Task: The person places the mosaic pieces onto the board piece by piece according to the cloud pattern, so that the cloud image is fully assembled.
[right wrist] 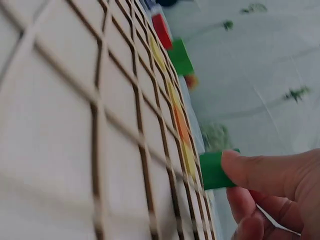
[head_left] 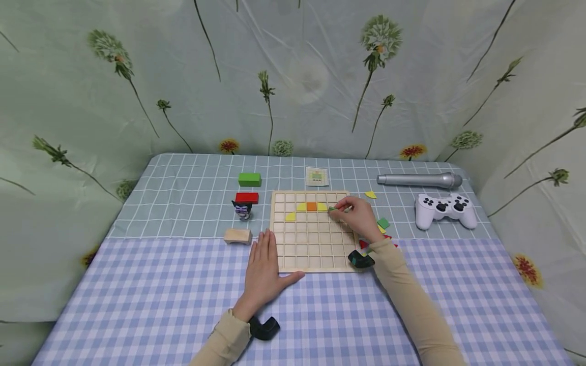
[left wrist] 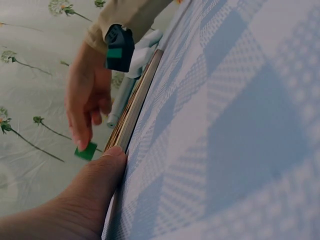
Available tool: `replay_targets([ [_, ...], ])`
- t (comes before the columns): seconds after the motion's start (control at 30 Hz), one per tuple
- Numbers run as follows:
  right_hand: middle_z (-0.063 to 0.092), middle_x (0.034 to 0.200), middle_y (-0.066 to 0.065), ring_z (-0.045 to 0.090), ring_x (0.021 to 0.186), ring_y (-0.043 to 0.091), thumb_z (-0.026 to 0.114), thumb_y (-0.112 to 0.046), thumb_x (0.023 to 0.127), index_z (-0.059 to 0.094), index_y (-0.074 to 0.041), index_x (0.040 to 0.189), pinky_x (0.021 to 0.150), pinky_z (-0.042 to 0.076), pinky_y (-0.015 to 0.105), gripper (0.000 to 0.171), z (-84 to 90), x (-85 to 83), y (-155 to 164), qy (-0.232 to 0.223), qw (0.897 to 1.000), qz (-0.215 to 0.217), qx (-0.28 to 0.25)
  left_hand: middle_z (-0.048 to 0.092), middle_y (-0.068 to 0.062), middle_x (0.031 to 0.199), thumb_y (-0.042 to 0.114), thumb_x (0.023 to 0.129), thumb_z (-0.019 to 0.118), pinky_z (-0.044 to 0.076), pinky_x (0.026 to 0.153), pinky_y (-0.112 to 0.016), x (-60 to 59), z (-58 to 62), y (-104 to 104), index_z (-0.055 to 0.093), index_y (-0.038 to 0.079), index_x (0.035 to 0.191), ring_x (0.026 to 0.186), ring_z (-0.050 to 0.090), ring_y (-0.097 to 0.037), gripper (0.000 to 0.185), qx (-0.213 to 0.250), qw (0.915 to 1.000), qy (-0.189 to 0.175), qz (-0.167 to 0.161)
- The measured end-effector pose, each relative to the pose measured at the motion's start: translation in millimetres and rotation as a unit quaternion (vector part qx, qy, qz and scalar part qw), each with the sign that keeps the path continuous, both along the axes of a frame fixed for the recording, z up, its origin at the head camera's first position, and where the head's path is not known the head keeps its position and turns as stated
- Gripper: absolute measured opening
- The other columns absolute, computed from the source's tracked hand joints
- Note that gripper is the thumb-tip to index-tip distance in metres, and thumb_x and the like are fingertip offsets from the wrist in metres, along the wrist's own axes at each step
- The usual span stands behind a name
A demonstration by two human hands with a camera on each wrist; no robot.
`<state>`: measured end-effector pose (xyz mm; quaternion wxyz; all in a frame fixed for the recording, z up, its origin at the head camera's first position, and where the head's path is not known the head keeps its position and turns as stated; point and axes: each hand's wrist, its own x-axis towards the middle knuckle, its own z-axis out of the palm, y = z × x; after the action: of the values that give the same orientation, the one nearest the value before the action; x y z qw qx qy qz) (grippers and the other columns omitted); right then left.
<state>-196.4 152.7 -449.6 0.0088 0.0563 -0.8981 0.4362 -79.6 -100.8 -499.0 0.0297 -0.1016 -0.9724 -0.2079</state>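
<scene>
on the checked tablecloth [head_left: 160, 300] sits a pale wooden grid board [head_left: 311, 234], and both hands are at it. the right hand [head_left: 359, 216] hovers over the board's upper right part, its fingertips pinching a small green tile [right wrist: 216, 170] just above the squares, next to the row where a yellow piece [head_left: 300, 207], an orange square [head_left: 312, 206] and another yellow piece already lie. the left hand [head_left: 263, 269] lies flat on the cloth against the board's lower left corner, fingers straight and together, thumb stretched along the front edge, holding nothing. loose coloured tiles [head_left: 383, 223] lie just right of the board, partly behind the right wrist. further back i can see a green block [head_left: 249, 179], a red block [head_left: 247, 197], a small dark figurine [head_left: 242, 209], a wooden arch block [head_left: 237, 236], a small pattern card [head_left: 317, 176], a silver microphone [head_left: 418, 180] and a white game controller [head_left: 445, 208].
</scene>
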Motion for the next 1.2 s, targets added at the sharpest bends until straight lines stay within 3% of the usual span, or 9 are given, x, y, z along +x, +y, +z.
replay_targets([
  [0.2,0.065,0.08,0.002,0.046,0.059,0.018,0.075,-0.017,0.083,0.071,-0.007,0.087,0.053,0.039,0.029,0.012,-2.0,0.7,-34,-0.007,0.998,0.056,-0.009,0.008,-0.019,0.156,0.076,0.073,0.058,0.002,0.115,-0.042,0.4,0.2,0,0.011,-0.005,0.149,0.143,0.001,-0.03,0.12,-0.002,1.0,0.004,-0.001],
  [0.47,0.066,0.082,-0.002,0.051,0.068,0.015,0.074,-0.02,0.084,0.073,-0.011,0.089,0.06,0.041,0.029,0.01,-4.1,-5.3,-61,-0.014,0.997,0.064,0.027,0.007,-0.018,0.156,0.078,0.073,0.055,0.001,0.115,-0.041,0.0,0.5,2,0.01,-0.004,0.15,0.143,0.0,-0.028,0.121,-0.004,1.0,-0.004,0.002],
  [0.8,0.068,0.087,-0.002,0.062,0.082,0.016,0.073,-0.022,0.085,0.076,-0.014,0.088,0.071,0.049,0.034,0.009,-2.0,-7.4,-69,0.022,0.992,0.069,0.104,0.01,-0.02,0.155,0.074,0.072,0.06,0.003,0.115,-0.042,-0.1,0.4,2,0.013,-0.006,0.149,0.143,0.003,-0.031,0.12,0.004,0.9999,0.012,0.0],
  [1.0,0.065,0.085,-0.001,0.06,0.077,0.016,0.074,-0.024,0.084,0.077,-0.016,0.083,0.064,0.049,0.033,0.009,-3.1,-6.3,-71,0.038,0.986,0.069,0.15,0.007,-0.019,0.156,0.075,0.073,0.058,0.001,0.115,-0.04,0.3,-0.5,2,0.01,-0.005,0.149,0.143,0.0,-0.029,0.121,0.002,1.0,0.001,0.001],
  [1.2,0.064,0.082,-0.003,0.058,0.075,0.015,0.074,-0.025,0.084,0.077,-0.016,0.086,0.065,0.047,0.032,0.01,-2.0,-7.2,-60,0.018,0.989,0.078,0.127,0.007,-0.019,0.156,0.075,0.073,0.058,0.001,0.115,-0.04,0.2,0.7,0,0.009,-0.005,0.149,0.143,0.0,-0.029,0.121,0.001,1.0,0.003,-0.001],
])
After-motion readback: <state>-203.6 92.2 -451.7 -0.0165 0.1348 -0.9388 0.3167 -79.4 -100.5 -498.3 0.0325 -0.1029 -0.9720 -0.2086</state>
